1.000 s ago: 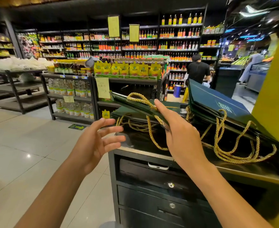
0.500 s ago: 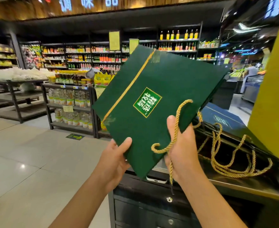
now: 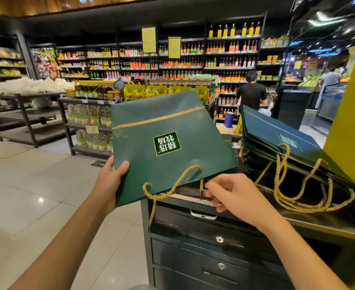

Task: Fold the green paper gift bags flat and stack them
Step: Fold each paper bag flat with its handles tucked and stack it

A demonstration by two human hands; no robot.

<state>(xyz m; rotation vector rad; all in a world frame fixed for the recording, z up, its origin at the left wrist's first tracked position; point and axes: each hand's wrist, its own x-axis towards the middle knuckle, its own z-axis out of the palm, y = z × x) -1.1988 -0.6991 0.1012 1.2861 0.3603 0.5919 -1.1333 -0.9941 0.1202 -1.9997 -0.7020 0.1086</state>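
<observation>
Holding up just 1 green bag (image 3: 164,126), then?

Yes, 1. It is lifted clear over the near left corner of the tabletop (image 3: 318,226), printed face up and mouth toward the person. The left hand (image 3: 111,181) grips its near left edge, thumb on top and fingers underneath. The right hand (image 3: 231,193) has its fingers curled at the mouth, by the gold rope handle (image 3: 172,185), and looks to be pinching the rim there.

How would it handle, do you reckon?

Light, I'd say, and fairly stiff. It's card-weight paper, and the panel stays flat from only 2 grips. Bend it off its folds and it will likely crease for good, so I'd take it by the edges and corners, as now, never by the middle of the panel. The cords are limp and dangle, so they could snag on the tabletop edge.

And the rest?

1 stack (image 3: 276,130) of flat bags lies tilted on the tabletop, to the right of the held one. I can't count its layers, only that there are several, with a tangle of gold cords spilling toward the near side.
</observation>
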